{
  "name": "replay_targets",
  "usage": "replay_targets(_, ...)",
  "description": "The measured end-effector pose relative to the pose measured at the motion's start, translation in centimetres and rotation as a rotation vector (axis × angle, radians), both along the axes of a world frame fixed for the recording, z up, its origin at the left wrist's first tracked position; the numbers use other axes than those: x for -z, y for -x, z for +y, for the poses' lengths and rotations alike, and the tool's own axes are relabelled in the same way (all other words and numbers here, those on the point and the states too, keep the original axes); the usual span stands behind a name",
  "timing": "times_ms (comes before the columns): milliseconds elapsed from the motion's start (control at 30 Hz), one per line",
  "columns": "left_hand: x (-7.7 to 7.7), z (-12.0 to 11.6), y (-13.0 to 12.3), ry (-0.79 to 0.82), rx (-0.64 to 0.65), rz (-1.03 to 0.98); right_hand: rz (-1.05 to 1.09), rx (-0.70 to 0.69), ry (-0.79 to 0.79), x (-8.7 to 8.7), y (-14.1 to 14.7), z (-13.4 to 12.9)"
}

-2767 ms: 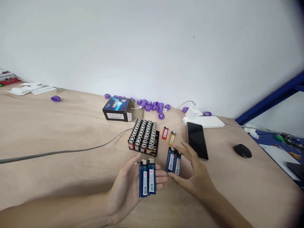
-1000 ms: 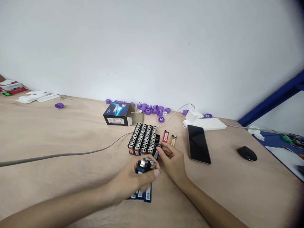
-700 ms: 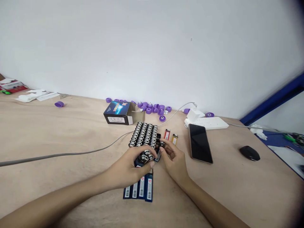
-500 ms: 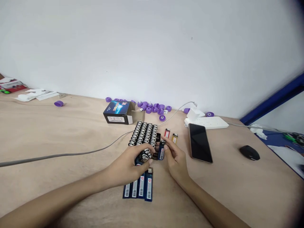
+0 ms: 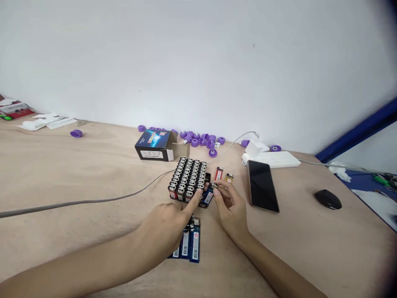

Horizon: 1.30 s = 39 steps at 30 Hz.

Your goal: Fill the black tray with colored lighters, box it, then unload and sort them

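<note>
Blue lighters (image 5: 190, 247), white labels (image 5: 195, 247)

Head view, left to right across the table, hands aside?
White paper scraps → lone purple plastic cap → blue-and-black cardboard box → block of upright metal-topped lighters → red lighter → yellow lighter → black-screened phone → black mouse

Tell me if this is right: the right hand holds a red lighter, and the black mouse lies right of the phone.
Wrong colour: in the head view, the right hand holds a blue lighter. The black mouse does lie right of the phone.
</note>
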State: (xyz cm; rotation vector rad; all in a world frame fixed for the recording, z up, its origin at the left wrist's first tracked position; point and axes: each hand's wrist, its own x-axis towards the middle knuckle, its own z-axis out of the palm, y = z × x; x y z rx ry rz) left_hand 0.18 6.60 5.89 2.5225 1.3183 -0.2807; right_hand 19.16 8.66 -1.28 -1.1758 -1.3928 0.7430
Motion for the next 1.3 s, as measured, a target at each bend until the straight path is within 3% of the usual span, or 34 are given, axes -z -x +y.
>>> replay_targets(200,-0.2,0.0,-0.3,-0.012,-0.009,0.086,-0.081,0.009,-0.047,0.2,0.1,-0.3)
replay_targets(567,0.4,0.0,0.0,-0.055,0.001,0.007,-0.297,-0.002,-0.217,-0.3,0.0,-0.7)
replay_targets(767,0.6,0.0,0.1,0.034,-0.027,-0.003,-0.378,-0.031,-0.279,-0.2,-0.4,-0.8)
replay_targets(867,-0.1,0.1,0.5,0.102,-0.045,-0.134,-0.390,-0.026,-0.300,-0.3,-0.7,-0.8)
replay_targets(933,-0.7,0.1,0.7,0.155,-0.086,-0.365,-0.364,0.005,-0.321,-0.7,-0.9,-1.0)
replay_targets(1033,-1.5,-0.4,0.7,0.424,-0.223,-0.813,-0.242,0.004,-0.346,-1.8,-0.9,-2.2)
replay_targets(1167,-1.8,-1.4,-0.3,1.086,-0.321,-1.229,-0.184,-0.220,-0.227,-4.2,-0.1,-4.6)
replay_targets(1300,-1.4,-2.1,-1.1,1.274,-0.366,-1.357,-0.161,-0.361,0.121,-6.7,0.7,-5.8)
